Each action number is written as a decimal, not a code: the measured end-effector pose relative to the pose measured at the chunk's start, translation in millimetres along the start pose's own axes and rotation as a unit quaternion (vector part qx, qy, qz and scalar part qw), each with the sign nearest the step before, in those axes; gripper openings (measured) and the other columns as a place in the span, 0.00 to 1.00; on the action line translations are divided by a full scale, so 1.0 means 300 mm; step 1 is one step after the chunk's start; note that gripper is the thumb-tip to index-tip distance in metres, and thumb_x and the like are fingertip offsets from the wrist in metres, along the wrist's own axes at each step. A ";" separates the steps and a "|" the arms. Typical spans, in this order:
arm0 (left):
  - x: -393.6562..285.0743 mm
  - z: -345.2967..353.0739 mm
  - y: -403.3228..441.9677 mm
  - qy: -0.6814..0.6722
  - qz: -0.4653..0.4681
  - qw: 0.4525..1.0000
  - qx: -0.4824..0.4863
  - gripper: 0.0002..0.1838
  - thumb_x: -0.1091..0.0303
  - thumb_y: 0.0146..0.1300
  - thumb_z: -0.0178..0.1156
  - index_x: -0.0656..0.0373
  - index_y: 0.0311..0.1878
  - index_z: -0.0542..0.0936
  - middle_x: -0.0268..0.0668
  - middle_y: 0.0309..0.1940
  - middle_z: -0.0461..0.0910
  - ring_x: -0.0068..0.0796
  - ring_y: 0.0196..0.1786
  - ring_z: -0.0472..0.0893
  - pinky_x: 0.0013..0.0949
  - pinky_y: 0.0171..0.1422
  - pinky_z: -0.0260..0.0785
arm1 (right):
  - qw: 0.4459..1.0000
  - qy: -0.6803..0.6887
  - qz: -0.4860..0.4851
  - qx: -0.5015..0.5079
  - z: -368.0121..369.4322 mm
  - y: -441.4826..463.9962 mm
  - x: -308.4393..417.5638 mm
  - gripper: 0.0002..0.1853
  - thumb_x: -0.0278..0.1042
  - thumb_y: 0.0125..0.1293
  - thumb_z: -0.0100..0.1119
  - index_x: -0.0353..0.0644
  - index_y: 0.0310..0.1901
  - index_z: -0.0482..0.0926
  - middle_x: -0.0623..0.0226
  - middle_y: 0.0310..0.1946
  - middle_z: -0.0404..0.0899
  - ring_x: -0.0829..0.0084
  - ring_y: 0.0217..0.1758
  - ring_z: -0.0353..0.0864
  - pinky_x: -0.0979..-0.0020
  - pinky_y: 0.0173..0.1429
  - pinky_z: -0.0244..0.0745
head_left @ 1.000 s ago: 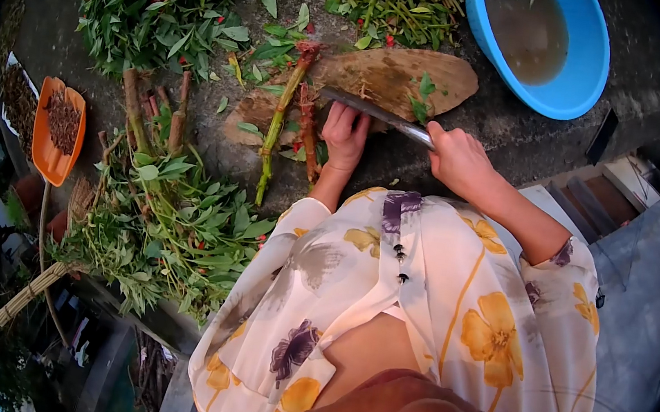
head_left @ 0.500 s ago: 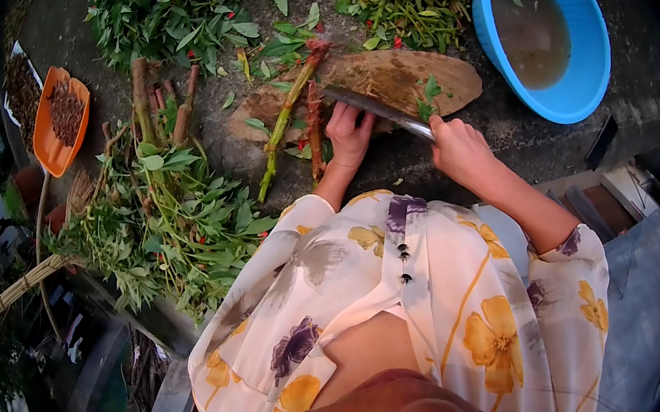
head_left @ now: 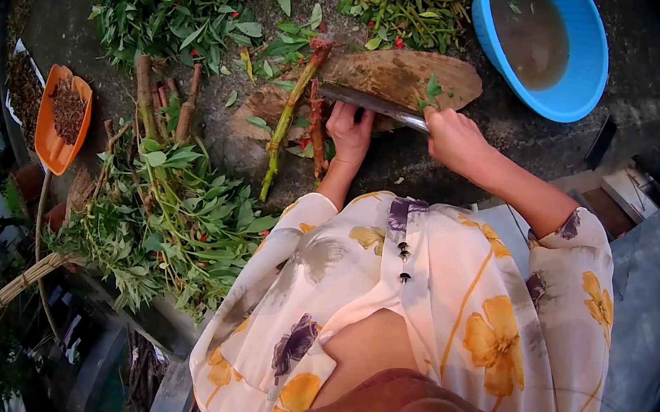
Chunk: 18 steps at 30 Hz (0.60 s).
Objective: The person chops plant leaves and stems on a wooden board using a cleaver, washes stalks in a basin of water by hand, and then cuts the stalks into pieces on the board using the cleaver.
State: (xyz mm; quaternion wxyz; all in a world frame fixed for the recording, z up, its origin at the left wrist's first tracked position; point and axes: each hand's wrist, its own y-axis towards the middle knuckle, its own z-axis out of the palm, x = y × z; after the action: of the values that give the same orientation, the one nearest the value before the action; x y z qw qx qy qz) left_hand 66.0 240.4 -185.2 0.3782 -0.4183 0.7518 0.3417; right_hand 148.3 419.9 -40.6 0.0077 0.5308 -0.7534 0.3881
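Observation:
My right hand (head_left: pixel 455 141) is wrapped round the handle of a knife (head_left: pixel 367 102), its long blade pointing left across the worn wooden board (head_left: pixel 420 73). Close below the blade, my left hand (head_left: pixel 348 132) has its fingers curled in; the blade hides the fingertips and whatever they grip. Just left of that hand lies a short reddish stem (head_left: pixel 316 134). Beside it a longer green stem (head_left: pixel 289 123) with a reddish top slants over the board's left part. A leafy green sprig (head_left: pixel 431 92) stands up by my right hand.
Red-flowered leafy plants (head_left: pixel 178 2) are heaped at the upper left, cut stems (head_left: pixel 408 10) at the top. A blue basin (head_left: pixel 570 95) of murky water is upper right. More stalked plants (head_left: pixel 180 220) lie left, past them an orange scoop (head_left: pixel 47 134) and a straw broom (head_left: pixel 32 281).
My right hand and the knife have shifted slightly left. My left hand stays in nearly the same place, and the stems beside it look unmoved.

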 end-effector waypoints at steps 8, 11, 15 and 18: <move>0.007 0.005 -0.002 0.003 0.001 1.000 -0.006 0.06 0.75 0.56 0.68 0.62 0.37 0.83 0.42 0.32 0.81 0.43 0.33 0.83 0.38 0.38 0.75 | 1.000 0.005 -0.016 -0.004 -0.007 0.020 -0.021 0.06 0.21 0.56 0.57 0.27 0.34 0.79 0.35 0.33 0.81 0.39 0.42 0.84 0.47 0.47 0.80; 0.002 0.010 0.000 -0.006 -0.012 1.000 -0.013 0.05 0.76 0.56 0.68 0.62 0.36 0.83 0.42 0.32 0.81 0.42 0.32 0.83 0.38 0.38 0.75 | 1.000 0.011 0.004 0.007 0.013 0.035 -0.037 0.06 0.21 0.55 0.57 0.27 0.34 0.80 0.35 0.35 0.81 0.38 0.43 0.84 0.47 0.47 0.80; 0.002 0.004 -0.001 -0.005 0.006 1.000 -0.014 0.04 0.76 0.56 0.68 0.62 0.35 0.82 0.41 0.32 0.81 0.41 0.32 0.83 0.37 0.38 0.75 | 0.999 0.019 0.007 0.025 0.010 0.038 -0.043 0.07 0.21 0.55 0.58 0.27 0.35 0.80 0.35 0.36 0.81 0.38 0.44 0.84 0.47 0.47 0.80; 0.007 0.007 -0.011 -0.013 0.001 1.000 -0.016 0.05 0.77 0.56 0.68 0.62 0.35 0.82 0.41 0.32 0.81 0.41 0.32 0.83 0.36 0.37 0.75 | 1.000 0.012 0.002 0.008 0.010 0.051 -0.037 0.08 0.21 0.55 0.58 0.26 0.36 0.80 0.35 0.37 0.82 0.39 0.45 0.84 0.47 0.48 0.80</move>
State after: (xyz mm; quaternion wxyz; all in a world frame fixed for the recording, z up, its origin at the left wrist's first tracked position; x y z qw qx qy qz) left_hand 68.6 240.0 -188.6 0.3805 -0.4196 0.7417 0.3593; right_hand 141.9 429.0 -56.1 0.0118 0.5245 -0.7510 0.4010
